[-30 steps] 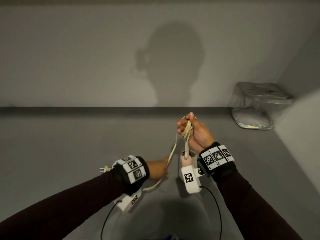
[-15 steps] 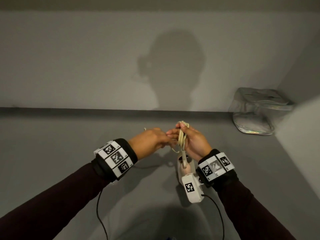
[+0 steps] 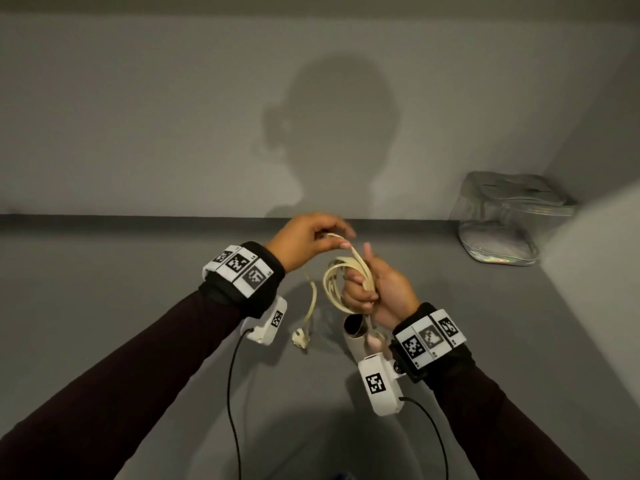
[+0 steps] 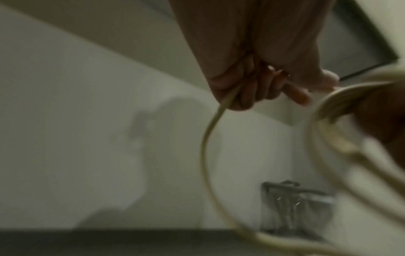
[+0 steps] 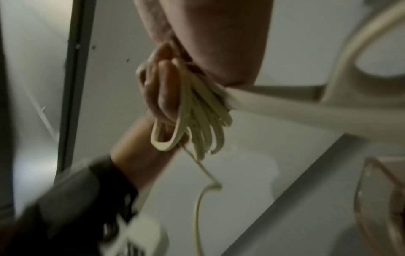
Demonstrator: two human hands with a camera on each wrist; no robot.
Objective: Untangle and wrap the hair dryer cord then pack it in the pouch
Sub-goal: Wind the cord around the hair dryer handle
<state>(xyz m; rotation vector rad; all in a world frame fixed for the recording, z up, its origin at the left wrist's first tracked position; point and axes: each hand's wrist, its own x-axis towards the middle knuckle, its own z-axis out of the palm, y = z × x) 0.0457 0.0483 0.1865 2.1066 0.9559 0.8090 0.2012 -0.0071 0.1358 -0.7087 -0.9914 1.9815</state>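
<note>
My right hand (image 3: 367,289) grips the cream hair dryer handle together with several loops of the cream cord (image 3: 341,282); the same bundle of loops (image 5: 197,114) shows in the right wrist view. The hair dryer (image 3: 358,336) hangs below that fist, barrel end facing up. My left hand (image 3: 311,242) is raised to the left and pinches a strand of the cord (image 4: 210,131), which runs from it to the coil. The loose tail drops down to the plug (image 3: 300,339), dangling above the grey surface. A clear pouch (image 3: 509,220) sits at the far right by the wall.
The grey surface (image 3: 104,289) meets a grey back wall, with a side wall (image 3: 595,265) close on the right behind the pouch. Black cables hang from both wrist cameras below my forearms.
My left hand rose from low near the surface to the coil and then up and left, drawing a strand over the loops. The plug lifted and now dangles.
</note>
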